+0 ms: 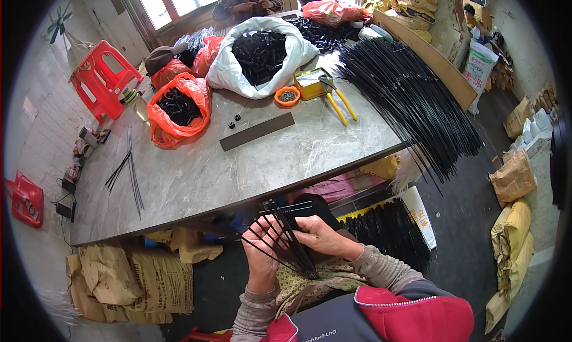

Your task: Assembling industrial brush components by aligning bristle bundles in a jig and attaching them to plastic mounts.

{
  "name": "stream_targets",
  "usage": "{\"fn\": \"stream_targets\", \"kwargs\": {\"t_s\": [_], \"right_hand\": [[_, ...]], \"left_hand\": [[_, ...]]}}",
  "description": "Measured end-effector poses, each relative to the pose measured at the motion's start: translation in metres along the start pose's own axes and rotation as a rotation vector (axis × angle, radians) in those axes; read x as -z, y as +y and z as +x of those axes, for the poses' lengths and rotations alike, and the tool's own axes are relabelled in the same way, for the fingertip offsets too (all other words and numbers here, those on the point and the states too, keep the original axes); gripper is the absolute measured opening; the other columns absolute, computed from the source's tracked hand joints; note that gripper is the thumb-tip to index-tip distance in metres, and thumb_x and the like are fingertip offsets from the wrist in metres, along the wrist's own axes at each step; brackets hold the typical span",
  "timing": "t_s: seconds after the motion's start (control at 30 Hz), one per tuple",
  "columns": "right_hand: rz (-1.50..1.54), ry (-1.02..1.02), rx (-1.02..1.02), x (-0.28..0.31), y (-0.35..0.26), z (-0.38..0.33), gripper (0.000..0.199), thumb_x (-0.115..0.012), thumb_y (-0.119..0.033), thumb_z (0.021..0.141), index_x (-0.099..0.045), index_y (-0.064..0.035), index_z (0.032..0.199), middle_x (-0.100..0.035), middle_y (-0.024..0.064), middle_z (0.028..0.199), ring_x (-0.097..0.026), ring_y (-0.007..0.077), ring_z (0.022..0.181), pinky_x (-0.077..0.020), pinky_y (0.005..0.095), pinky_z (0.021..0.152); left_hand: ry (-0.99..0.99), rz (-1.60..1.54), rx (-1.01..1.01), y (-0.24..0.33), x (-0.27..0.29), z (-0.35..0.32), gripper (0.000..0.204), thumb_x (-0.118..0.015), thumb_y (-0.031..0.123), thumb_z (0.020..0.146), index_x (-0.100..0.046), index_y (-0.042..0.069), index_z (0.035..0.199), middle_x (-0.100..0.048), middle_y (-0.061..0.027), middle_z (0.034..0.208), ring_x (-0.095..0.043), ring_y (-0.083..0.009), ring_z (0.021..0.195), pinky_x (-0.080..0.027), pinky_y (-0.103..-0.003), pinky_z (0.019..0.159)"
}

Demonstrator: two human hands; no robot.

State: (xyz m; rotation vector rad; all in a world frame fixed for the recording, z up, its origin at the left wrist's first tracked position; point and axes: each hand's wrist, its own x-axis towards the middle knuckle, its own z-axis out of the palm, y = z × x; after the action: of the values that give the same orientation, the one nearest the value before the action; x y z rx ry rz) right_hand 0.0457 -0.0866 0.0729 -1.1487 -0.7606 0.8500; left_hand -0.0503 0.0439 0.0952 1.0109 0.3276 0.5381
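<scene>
Just off the table's near edge, over my lap, I hold a cluster of thin black rods that fan out from a small black joint at the top. Several rods splay between the fingers of my left hand, which is closed round them. My right hand pinches the cluster from the other side, near its upper part. The exact fingertip contact is partly hidden behind the rods. A patterned cloth lies over my lap beneath the cluster's lower ends.
The grey table bears a white sack and a red bag of black parts, a dark flat bar, yellow-handled pliers, an orange dish and a large rod pile overhanging its right edge. Another person is across.
</scene>
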Motion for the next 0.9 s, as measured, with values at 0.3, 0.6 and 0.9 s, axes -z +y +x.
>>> {"fn": "stream_targets", "kwargs": {"t_s": [0.3,0.6,0.9], "right_hand": [[-0.017,-0.032,0.018,0.001,-0.001,-0.002,0.023,-0.058,-0.008,0.103,-0.063,0.0044,0.121,-0.066,-0.0032,0.095,-0.054,0.0040,0.088,-0.0514,0.0245,0.078],[-0.025,-0.042,0.053,0.001,0.001,-0.002,0.023,-0.057,-0.008,0.104,-0.063,0.0044,0.122,-0.066,-0.0024,0.095,-0.053,0.0038,0.089,-0.0505,0.0242,0.079],[0.009,-0.025,0.043,-0.008,-0.005,-0.007,0.015,-0.058,-0.008,0.103,-0.064,0.0038,0.111,-0.065,-0.0032,0.092,-0.053,0.0032,0.088,-0.0502,0.0243,0.078]], "left_hand": [[-0.003,0.013,-0.047,0.001,-0.004,-0.004,0.003,-0.068,0.002,0.095,-0.066,0.000,0.097,-0.067,-0.0021,0.079,-0.060,-0.0078,0.057,-0.045,-0.020,0.048],[0.042,0.084,-0.045,0.002,-0.005,-0.006,0.008,-0.068,0.001,0.094,-0.066,0.000,0.102,-0.067,-0.0024,0.078,-0.058,-0.0070,0.056,-0.044,-0.019,0.048],[-0.014,0.144,0.013,0.007,0.000,-0.009,0.009,-0.068,-0.002,0.092,-0.066,0.000,0.100,-0.065,-0.0009,0.075,-0.055,-0.0053,0.054,-0.042,-0.019,0.047]]}}
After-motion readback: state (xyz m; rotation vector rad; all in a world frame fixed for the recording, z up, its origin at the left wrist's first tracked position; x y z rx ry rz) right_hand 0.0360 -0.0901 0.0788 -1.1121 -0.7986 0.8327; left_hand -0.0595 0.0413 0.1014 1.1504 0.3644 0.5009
